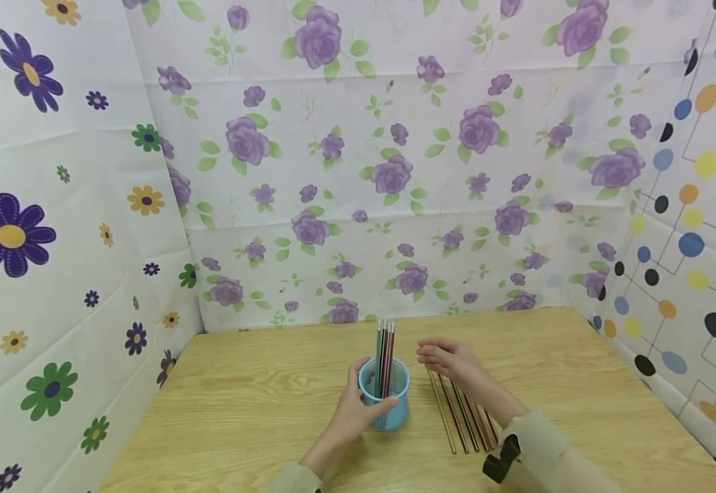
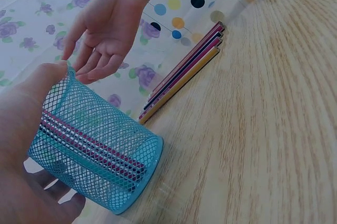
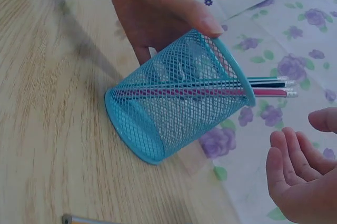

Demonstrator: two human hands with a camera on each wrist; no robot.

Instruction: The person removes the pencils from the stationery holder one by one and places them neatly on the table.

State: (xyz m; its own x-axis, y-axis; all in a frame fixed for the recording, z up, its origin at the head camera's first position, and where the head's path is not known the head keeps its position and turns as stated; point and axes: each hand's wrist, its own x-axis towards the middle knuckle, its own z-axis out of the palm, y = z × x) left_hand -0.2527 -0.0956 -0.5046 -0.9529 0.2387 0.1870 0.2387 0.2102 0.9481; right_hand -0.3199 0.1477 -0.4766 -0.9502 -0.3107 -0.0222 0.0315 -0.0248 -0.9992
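A light-blue mesh pencil cup (image 1: 398,413) stands upright on the wooden table, with several pencils (image 1: 387,352) in it leaning to one side. Their eraser ends (image 3: 290,93) stick out past the rim in the right wrist view. My left hand (image 1: 349,413) grips the cup from its left side, thumb near the rim. To the right of the cup, my right hand (image 1: 458,365) hovers over the far ends of a row of pencils (image 1: 467,419) lying side by side. Its fingers (image 3: 295,155) are loosely bent and hold nothing.
The wood-grain table (image 1: 253,404) stretches out on both sides of the cup. White cloth with purple roses (image 1: 395,174) hangs behind it. Flowered cloth (image 1: 50,301) stands at the left and dotted cloth (image 1: 697,274) at the right.
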